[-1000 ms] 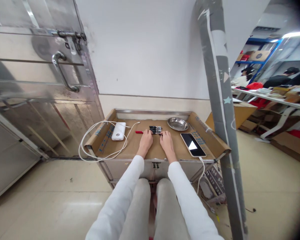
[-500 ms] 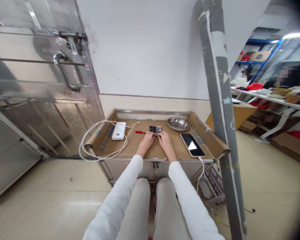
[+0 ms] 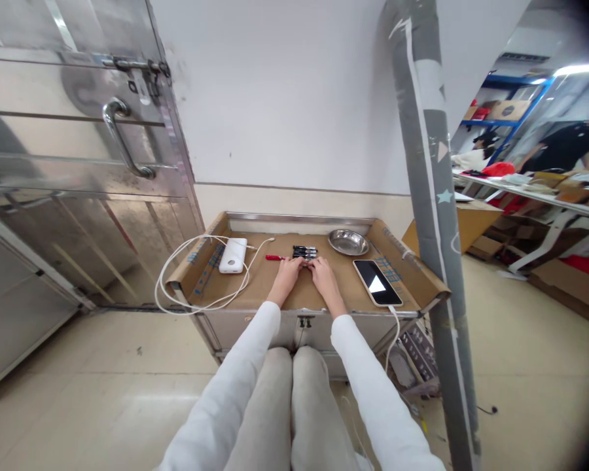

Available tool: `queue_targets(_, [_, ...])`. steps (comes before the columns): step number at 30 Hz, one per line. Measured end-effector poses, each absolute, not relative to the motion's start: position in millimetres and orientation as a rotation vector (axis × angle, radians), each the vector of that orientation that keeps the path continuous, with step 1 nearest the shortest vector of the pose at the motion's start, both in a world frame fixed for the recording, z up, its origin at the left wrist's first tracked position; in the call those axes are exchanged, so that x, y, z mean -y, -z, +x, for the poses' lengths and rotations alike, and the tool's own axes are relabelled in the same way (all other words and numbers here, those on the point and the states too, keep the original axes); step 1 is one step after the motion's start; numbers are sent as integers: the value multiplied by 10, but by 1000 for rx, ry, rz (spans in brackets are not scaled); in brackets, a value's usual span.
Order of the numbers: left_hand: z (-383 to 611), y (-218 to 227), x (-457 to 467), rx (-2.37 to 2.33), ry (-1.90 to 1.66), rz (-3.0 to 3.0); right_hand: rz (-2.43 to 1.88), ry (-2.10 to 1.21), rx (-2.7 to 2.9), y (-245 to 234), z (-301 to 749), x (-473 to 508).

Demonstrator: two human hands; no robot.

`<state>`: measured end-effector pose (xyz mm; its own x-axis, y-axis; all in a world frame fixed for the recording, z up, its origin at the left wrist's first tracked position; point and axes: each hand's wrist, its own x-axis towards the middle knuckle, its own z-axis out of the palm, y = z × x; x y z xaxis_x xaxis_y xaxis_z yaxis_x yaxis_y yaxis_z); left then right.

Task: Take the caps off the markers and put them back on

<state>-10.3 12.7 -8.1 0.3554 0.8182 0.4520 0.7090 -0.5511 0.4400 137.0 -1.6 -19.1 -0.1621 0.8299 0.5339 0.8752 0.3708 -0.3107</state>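
Several black marker pens (image 3: pixel 305 249) lie side by side in a row on the cardboard-lined top. My left hand (image 3: pixel 288 272) is at the near left end of that row, its fingers curled and pinching at the nearest pen. From the other side, my right hand (image 3: pixel 321 271) pinches at the same pen's right end. Both sets of fingertips partly cover this pen, so little of it shows. A red marker pen (image 3: pixel 274 258) rests just left of the row, beside my left fingers.
A white power bank (image 3: pixel 233 255) with a looped white cable (image 3: pixel 164 278) lies left. A shallow metal bowl (image 3: pixel 348 242) and a plugged-in phone (image 3: pixel 377 283) are on the right. A tall wrapped roll (image 3: pixel 429 157) leans by the cart's right side. A person (image 3: pixel 567 147) stands at a far table.
Both hands stay at the pens with only slight finger movement. My knees have drawn closer together. The person in the background has shifted and now stands more upright.
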Motion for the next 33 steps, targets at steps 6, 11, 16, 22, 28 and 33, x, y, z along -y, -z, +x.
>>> queue_targets(6, [-104, 71, -124, -1245, -1048, 2370, -1423, 65, 1987, 213, 1380, 4])
queue_targets(11, [-111, 105, -146, -1239, -1097, 2308, -1389, 8, 1971, 202, 1376, 6])
queue_targets(16, [-109, 138, -158, -1257, -1100, 2272, -1348, -55, 1944, 169, 1366, 16])
queue_targets(22, [-107, 161, -169, -1225, -1118, 2225, -1269, -139, 1962, 151, 1363, 18])
queue_targets(28, [-98, 174, -176, -1164, -1151, 2220, -1260, -151, 1988, 135, 1351, 27])
queue_targets(33, [-97, 125, -125, -1176, -1097, 2424, -1415, 9, 1959, 88, 1341, 92])
